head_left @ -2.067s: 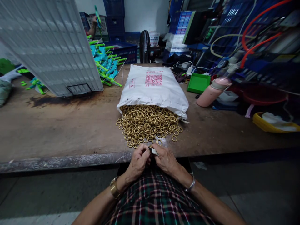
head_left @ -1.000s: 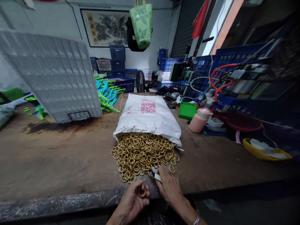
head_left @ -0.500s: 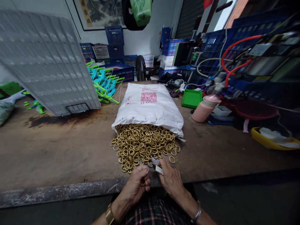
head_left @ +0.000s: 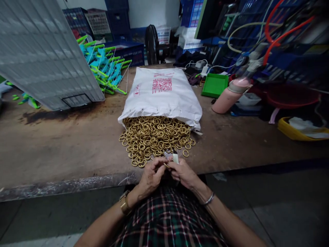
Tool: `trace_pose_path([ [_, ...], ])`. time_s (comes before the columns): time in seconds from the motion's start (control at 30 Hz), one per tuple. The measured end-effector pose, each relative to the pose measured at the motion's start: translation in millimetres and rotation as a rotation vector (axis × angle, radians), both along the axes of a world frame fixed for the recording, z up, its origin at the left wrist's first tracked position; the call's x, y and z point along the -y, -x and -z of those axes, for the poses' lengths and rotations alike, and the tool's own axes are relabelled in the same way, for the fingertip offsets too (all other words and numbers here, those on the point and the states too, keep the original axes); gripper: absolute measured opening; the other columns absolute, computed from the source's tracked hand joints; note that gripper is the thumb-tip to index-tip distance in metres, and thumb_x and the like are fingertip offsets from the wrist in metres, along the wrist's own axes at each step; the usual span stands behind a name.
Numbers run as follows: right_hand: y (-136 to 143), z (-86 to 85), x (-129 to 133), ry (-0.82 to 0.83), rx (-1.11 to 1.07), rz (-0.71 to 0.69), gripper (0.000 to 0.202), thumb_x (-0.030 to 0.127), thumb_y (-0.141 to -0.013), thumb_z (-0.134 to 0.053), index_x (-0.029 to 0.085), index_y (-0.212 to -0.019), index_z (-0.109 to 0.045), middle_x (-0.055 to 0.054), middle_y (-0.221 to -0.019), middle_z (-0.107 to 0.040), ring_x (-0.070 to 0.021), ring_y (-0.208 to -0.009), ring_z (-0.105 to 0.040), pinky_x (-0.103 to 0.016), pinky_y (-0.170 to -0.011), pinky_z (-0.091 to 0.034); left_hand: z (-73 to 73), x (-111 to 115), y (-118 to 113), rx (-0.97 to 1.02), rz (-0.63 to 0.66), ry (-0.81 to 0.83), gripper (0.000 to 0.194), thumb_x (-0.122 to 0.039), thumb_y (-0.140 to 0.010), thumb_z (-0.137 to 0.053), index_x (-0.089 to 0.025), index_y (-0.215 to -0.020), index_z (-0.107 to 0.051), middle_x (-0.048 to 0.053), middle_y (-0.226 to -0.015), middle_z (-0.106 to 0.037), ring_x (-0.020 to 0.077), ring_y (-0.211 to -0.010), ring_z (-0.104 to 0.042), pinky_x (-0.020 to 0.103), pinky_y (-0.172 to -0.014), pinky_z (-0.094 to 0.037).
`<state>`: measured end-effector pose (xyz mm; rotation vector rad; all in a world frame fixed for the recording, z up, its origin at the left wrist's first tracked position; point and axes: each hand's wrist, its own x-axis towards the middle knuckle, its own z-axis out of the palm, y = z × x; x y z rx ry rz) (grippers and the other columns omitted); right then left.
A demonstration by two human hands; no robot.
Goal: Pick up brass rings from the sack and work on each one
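Observation:
A heap of gold-coloured metal rings (head_left: 156, 139) spills from the mouth of a white sack (head_left: 161, 99) with a red printed code. At the near side of the heap, close to the table edge, my two hands meet. My left hand (head_left: 152, 176) is closed, pinching one gold ring (head_left: 166, 165); the fingertips of my right hand (head_left: 184, 174) are also at that ring. Gripped in my right hand is a small white tool with a dark end (head_left: 175, 157), its exact kind unclear. Folded fingers hide part of the tool and the ring.
A translucent ribbed plastic panel (head_left: 51, 51) leans at left beside green and blue hangers (head_left: 108, 72). To the right stand a green tray (head_left: 214, 85), a pink bottle (head_left: 228, 97) and a yellow basket (head_left: 295, 132). The table's near edge (head_left: 102, 181) runs by my wrists.
The view has tilted down. My hands have come together, and a ring now shows between their fingertips. The white tool has turned from slanting to nearly upright in my right hand.

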<state>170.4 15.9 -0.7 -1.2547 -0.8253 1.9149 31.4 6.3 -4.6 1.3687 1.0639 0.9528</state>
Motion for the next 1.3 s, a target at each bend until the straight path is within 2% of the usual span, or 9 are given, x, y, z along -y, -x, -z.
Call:
trace_pose_path([
  [0.17,1,3.0,3,-0.054,0.077,0.017,0.025,0.043,-0.073,-0.052,0.02,-0.074,-0.044,0.009,-0.054,-0.043,-0.0016,-0.033,-0.02,-0.018,-0.033,-0.013,1.2,-1,4,-0.103,-0.084,-0.01,0.014,-0.027,-0.08,-0.05,-0.015,-0.079,-0.059,0.002,-0.07,-0.061,0.0125,-0.065,-0.054,0.024,-0.063,-0.042],
  [0.27,-1,4.9,2,-0.244,0.3,0.018,0.03,0.046,-0.076,-0.048,0.018,-0.067,-0.046,0.006,-0.053,-0.044,-0.0037,-0.038,-0.028,-0.02,-0.038,-0.022,1.0,-1,5,-0.207,-0.125,-0.074,0.014,-0.025,-0.079,-0.051,-0.016,-0.073,-0.06,0.001,-0.066,-0.059,0.0118,-0.061,-0.052,0.023,-0.06,-0.04],
  [0.37,-1,7.4,1,-0.43,0.484,-0.016,0.029,0.043,-0.075,-0.05,0.017,-0.063,-0.049,0.004,-0.055,-0.046,-0.0078,-0.052,-0.04,-0.022,-0.052,-0.034,0.7,-1,4,-0.224,-0.093,-0.099,0.014,-0.026,-0.078,-0.052,-0.016,-0.073,-0.06,0.002,-0.067,-0.06,0.0128,-0.063,-0.052,0.024,-0.062,-0.04],
  [0.5,1,8.8,-1,-0.46,0.536,-0.032,0.026,0.04,-0.076,-0.046,0.017,-0.065,-0.049,0.004,-0.058,-0.045,-0.0099,-0.058,-0.041,-0.023,-0.056,-0.034,-6.6,1,2,-0.099,-0.062,0.087,0.019,-0.034,-0.078,-0.053,-0.016,-0.071,-0.057,-0.001,-0.06,-0.054,0.0102,-0.055,-0.046,0.022,-0.054,-0.036],
  [0.67,3,3.8,1,-0.472,0.556,-0.047,0.024,0.039,-0.076,-0.047,0.017,-0.067,-0.051,0.004,-0.06,-0.048,-0.011,-0.061,-0.044,-0.024,-0.061,-0.036,-18.0,4,5,0.099,0.072,0.373,0.032,-0.045,-0.082,-0.044,-0.016,-0.069,-0.05,-0.006,-0.048,-0.039,0.0059,-0.04,-0.028,0.02,-0.04,-0.021],
  [0.83,2,6.2,0,-0.455,0.535,-0.05,0.025,0.036,-0.08,-0.042,0.017,-0.066,-0.051,0.003,-0.058,-0.048,-0.0105,-0.057,-0.043,-0.023,-0.057,-0.035,-14.6,8,8,0.203,0.07,0.404,0.031,-0.046,-0.08,-0.048,-0.016,-0.071,-0.05,-0.006,-0.05,-0.04,0.0054,-0.042,-0.03,0.019,-0.04,-0.023],
  [0.93,-2,10.4,2,-0.54,0.674,-0.039,0.023,0.032,-0.083,-0.038,0.018,-0.07,-0.051,0.003,-0.058,-0.049,-0.0107,-0.055,-0.043,-0.023,-0.056,-0.033,-14.0,9,8,0.219,0.043,0.401,0.031,-0.046,-0.08,-0.049,-0.016,-0.071,-0.049,-0.006,-0.051,-0.041,0.0051,-0.042,-0.03,0.018,-0.04,-0.023],
  [1.1,-4,9.9,12,-0.851,0.93,-0.236,0.014,0.011,-0.074,-0.039,0.019,-0.075,-0.051,0.0,-0.062,-0.053,-0.0118,-0.055,-0.044,-0.024,-0.054,-0.03,-17.7,9,7,0.194,-0.003,0.393,0.033,-0.048,-0.078,-0.05,-0.016,-0.07,-0.048,-0.007,-0.049,-0.04,0.0047,-0.04,-0.029,0.019,-0.04,-0.021],
  [1.3,-1,7.0,14,-0.853,1.037,-0.334,0.018,0.008,-0.074,-0.036,0.019,-0.078,-0.051,-0.003,-0.068,-0.059,-0.0149,-0.061,-0.052,-0.025,-0.056,-0.03,-14.5,9,4,0.167,-0.057,0.346,0.031,-0.046,-0.076,-0.052,-0.016,-0.071,-0.047,-0.007,-0.051,-0.043,0.0045,-0.04,-0.029,0.019,-0.04,-0.021],
])
